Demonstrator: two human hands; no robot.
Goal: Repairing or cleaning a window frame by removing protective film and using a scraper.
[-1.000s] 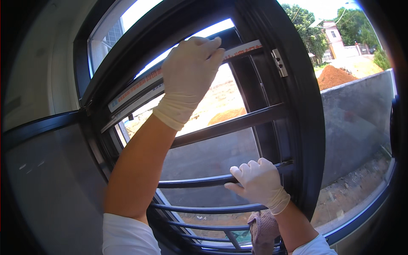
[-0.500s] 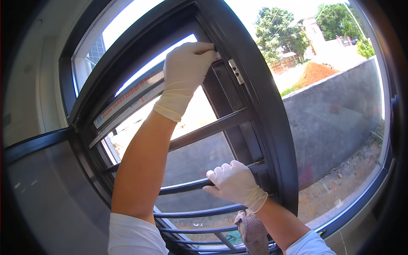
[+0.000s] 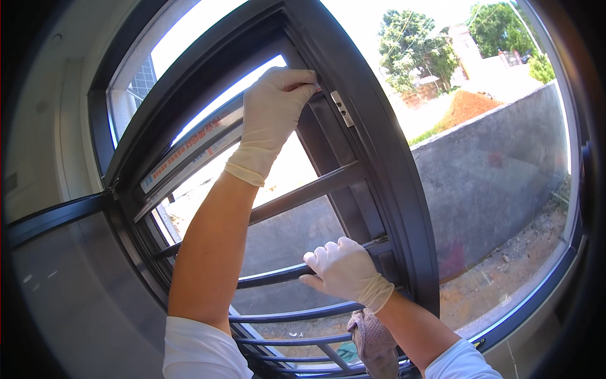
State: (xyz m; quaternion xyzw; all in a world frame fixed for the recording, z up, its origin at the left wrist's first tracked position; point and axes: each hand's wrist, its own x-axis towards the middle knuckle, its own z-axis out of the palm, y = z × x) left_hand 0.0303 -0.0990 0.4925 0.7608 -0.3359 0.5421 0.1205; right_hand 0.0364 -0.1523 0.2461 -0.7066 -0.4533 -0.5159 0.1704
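Both my hands wear thin white gloves. My left hand (image 3: 276, 104) is raised to the top rail of a dark metal window frame (image 3: 394, 183). Its thumb and fingers are pinched at the right end of that rail; what lies between them is too small to make out. Along the rail runs a strip of printed protective film (image 3: 189, 151), partly covered by my left wrist. Lower down, my right hand (image 3: 343, 270) curls its fingers over a dark horizontal bar (image 3: 268, 278). A small silver latch plate (image 3: 343, 108) sits on the frame beside my left fingertips.
A brownish cloth (image 3: 374, 341) hangs below my right wrist, by the lower bars (image 3: 297, 314). A fixed pane stands at the right, with a grey wall (image 3: 492, 183), an orange soil heap (image 3: 467, 108) and trees outside. A dark-edged panel (image 3: 76, 271) is at the left.
The view has shifted slightly, so the frame and latch plate sit a little further left. My left hand stays pinched at the rail and my right hand stays on the bar.
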